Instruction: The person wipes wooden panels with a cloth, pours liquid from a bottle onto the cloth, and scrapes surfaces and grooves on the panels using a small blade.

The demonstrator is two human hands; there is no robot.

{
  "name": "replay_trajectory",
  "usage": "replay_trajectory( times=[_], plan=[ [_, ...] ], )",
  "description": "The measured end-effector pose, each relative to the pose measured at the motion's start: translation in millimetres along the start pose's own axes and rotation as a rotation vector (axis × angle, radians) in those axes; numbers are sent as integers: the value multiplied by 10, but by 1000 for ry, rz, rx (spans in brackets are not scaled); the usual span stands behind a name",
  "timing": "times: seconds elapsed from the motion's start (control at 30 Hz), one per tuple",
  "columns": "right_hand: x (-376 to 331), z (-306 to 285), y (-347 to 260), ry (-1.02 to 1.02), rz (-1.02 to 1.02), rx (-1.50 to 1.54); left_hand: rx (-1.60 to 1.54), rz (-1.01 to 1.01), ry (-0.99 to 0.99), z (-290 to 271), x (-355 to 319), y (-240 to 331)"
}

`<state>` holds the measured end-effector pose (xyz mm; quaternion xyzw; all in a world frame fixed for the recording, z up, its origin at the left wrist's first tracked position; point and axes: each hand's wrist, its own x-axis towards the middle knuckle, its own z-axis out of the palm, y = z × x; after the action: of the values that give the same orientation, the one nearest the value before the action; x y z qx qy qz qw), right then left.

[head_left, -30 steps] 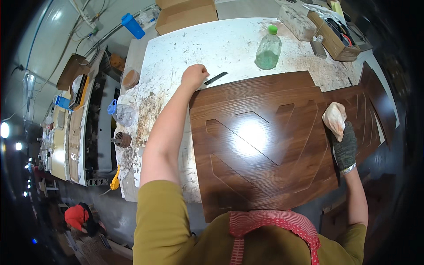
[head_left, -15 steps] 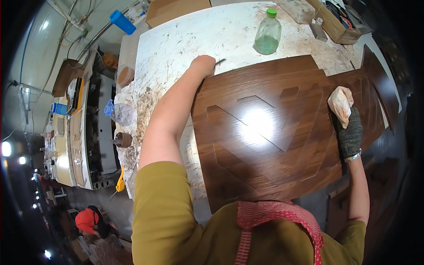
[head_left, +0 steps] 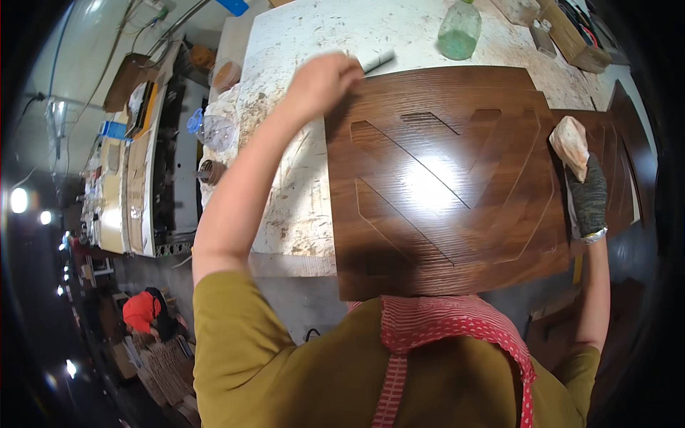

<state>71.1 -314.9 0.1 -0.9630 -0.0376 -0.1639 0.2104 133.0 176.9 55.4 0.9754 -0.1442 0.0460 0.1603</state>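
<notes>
A dark brown wood-grain panel [head_left: 399, 250] with angular grooves lies in front of me, its near edge by my chest. By its far left corner, my bare left hand [head_left: 325, 82] is closed, slightly blurred, and appears raised above the table. From its fingers sticks out a slim dark stick-like tool [head_left: 378, 63]; its kind is not clear. At the panel's right edge is my right hand [head_left: 589, 192] in a dark grey knitted glove. It is closed on a crumpled, stained white cloth [head_left: 571, 146]; its fingers are partly hidden.
More brown panels [head_left: 628, 132] lie at the right. On the stained white table [head_left: 289, 164] stand a bottle of green liquid [head_left: 459, 32], a clear jug [head_left: 214, 132] and a wooden tool box [head_left: 574, 36]. A person in red [head_left: 143, 312] bends down at the far lower left.
My left hand has lifted with the dark tool and looks nearer to me. My right hand stays at the panel's right edge with the cloth. The whole view has shifted.
</notes>
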Motion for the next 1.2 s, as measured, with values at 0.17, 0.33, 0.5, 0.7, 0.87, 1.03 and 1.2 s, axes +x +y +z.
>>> replay_trajectory(
  times=[0.17,0.33,0.5,0.7,0.87,1.03,1.2],
  plan=[
    [518,-5,-260,106,-217,61,-9,122,-144,186,-1205,1042],
    [488,420,-339,35,-472,-237,361,-508,-44,66,-1370,201],
    [567,554,-210,57,-454,-48,46,-179,234,224,-1439,966],
    [661,464,-221,71,-457,82,366,-657,284,12,-1810,475],
    [702,440,-313,-104,-404,116,-48,-677,266,-90,-2257,946],
    [723,543,-133,-25,-471,51,-145,-749,268,107,-2542,1399],
    [688,496,-128,-31,-425,63,165,-588,192,373,-2725,1907]
  ],
)
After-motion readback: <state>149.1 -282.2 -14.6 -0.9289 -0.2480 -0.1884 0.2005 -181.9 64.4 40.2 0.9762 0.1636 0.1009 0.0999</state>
